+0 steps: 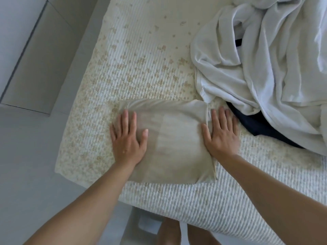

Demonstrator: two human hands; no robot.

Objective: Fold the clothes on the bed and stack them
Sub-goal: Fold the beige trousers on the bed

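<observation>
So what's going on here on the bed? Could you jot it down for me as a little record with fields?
surface: quilted bedspread with a tan speckled pattern
folded item: beige garment, folded into a rectangle near the bed's front edge
left hand: left hand flat on the garment's left side, fingers straight
right hand: right hand flat at the garment's right edge, fingers spread
unfolded pile: white clothes, crumpled, at the right
also in pile: dark navy garment, partly under the white clothes
stack: only one folded piece visible
</observation>
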